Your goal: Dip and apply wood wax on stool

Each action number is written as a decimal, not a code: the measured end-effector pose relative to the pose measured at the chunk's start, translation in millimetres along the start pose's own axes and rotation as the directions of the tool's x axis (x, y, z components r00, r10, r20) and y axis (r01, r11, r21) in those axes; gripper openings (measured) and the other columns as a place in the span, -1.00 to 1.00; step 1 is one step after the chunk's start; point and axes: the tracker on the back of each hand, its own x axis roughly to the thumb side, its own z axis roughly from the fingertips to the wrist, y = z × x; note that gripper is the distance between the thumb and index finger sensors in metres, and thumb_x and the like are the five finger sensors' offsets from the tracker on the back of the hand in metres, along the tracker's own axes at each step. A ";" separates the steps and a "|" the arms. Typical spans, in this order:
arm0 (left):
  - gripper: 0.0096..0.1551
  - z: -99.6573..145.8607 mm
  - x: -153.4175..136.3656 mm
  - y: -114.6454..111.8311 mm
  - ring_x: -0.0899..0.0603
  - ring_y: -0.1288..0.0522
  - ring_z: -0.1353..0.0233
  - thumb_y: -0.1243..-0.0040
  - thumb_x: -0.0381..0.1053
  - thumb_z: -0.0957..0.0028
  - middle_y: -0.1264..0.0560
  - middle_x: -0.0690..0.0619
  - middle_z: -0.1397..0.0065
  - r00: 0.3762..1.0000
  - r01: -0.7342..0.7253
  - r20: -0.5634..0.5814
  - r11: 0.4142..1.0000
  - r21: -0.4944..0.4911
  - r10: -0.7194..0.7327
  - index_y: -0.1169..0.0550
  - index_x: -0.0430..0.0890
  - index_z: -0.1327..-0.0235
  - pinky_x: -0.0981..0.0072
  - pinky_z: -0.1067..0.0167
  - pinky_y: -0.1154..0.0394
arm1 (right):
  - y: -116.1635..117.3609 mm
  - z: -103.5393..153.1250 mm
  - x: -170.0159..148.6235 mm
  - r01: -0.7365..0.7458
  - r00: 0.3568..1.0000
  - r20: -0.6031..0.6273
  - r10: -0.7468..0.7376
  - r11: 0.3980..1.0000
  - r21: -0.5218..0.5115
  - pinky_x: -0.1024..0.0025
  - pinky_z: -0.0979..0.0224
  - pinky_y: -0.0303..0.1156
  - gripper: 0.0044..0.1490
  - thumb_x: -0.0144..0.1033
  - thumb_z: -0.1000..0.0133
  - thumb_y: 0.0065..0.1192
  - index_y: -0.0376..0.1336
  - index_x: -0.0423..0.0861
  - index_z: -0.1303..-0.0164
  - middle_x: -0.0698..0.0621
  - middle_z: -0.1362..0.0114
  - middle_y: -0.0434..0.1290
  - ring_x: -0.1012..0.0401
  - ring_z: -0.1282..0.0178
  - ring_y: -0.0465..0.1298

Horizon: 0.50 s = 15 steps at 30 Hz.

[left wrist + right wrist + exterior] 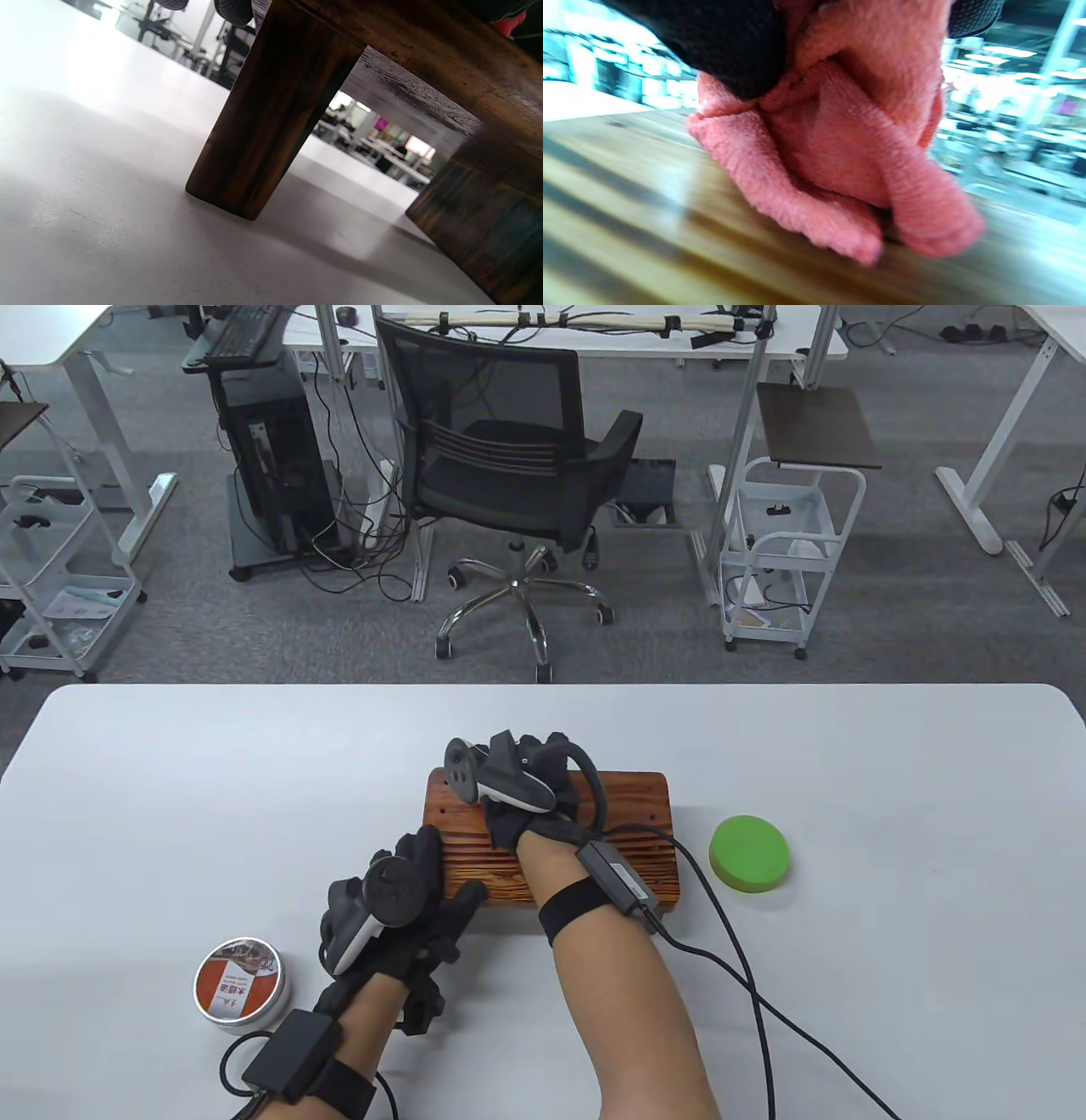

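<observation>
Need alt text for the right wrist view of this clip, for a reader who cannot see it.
A bunched pink cloth, held from above by black-gloved fingers, presses onto the striped wooden top of the stool. The wood and the bright office behind are blurred.

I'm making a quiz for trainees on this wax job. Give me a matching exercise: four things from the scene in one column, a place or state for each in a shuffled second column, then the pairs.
Column one:
1. wax tin
2. green sponge
3. pink cloth
4. left hand

Column two:
A. bunched under the right hand, on the stool top
B. grips the stool's near left corner
C. on the table, right of the stool
D. lid on, left of the left wrist

Pairs: 1-D, 2-C, 3-A, 4-B
</observation>
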 end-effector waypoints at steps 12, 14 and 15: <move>0.31 -0.2 -0.1 0.2 -0.55 0.11 -0.70 0.00 0.69 0.01 0.04 -0.25 -0.84 1.000 0.003 -0.003 1.000 -0.004 -0.003 0.14 0.01 -0.76 -0.73 -0.35 0.14 | -7.1 11.5 -4.2 0.107 0.962 0.244 -0.125 0.990 0.088 -0.31 -0.60 0.21 -0.15 -0.11 0.01 0.52 0.26 0.16 -0.56 0.10 -0.58 0.45 0.03 -0.57 0.44; 0.30 -0.2 -0.1 0.2 -0.55 0.11 -0.70 0.01 0.69 0.00 0.04 -0.25 -0.84 1.000 0.004 -0.004 1.000 -0.004 -0.004 0.14 0.01 -0.76 -0.73 -0.35 0.14 | -7.4 12.8 -9.2 0.088 0.971 0.217 -0.100 0.994 0.062 -0.32 -0.59 0.21 -0.15 -0.12 0.00 0.51 0.26 0.16 -0.56 0.09 -0.58 0.45 0.01 -0.56 0.46; 0.31 -0.2 -0.1 0.1 -0.55 0.11 -0.70 0.01 0.69 0.01 0.04 -0.25 -0.84 1.000 0.004 -0.004 1.000 -0.004 -0.004 0.14 0.01 -0.76 -0.73 -0.35 0.14 | -7.4 12.0 -13.5 0.047 0.980 0.190 -0.053 0.998 0.037 -0.31 -0.59 0.21 -0.15 -0.12 0.00 0.51 0.27 0.17 -0.56 0.10 -0.58 0.46 0.01 -0.55 0.47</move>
